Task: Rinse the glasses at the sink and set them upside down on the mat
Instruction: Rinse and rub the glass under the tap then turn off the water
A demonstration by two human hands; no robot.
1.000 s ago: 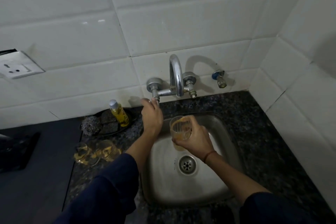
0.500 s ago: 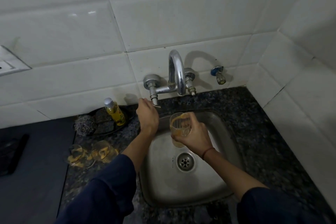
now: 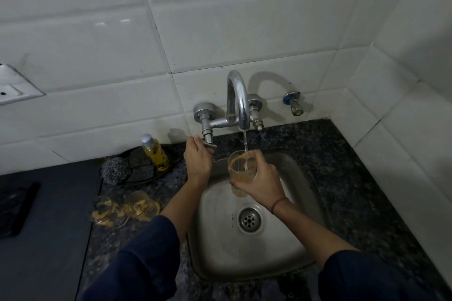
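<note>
Home kitchen, steel sink (image 3: 305, 205), wall tap (image 3: 236, 102), granite counter (image 3: 354, 178) (white tiles behind)

The scene was dim, with a cool grey cast. Light came from above and left: the curved chrome tap spout (image 3: 236, 95) threw a soft arched shadow to its right across the white glossy wall tiles (image 3: 244, 39). Two small glare spots sat on a tile at upper left. The steel sink basin (image 3: 220, 247) gleamed faintly. Wide-angle distortion bent the tile lines near the edges. The dark blue sleeves (image 3: 137, 266) at the bottom were blurred.
</note>
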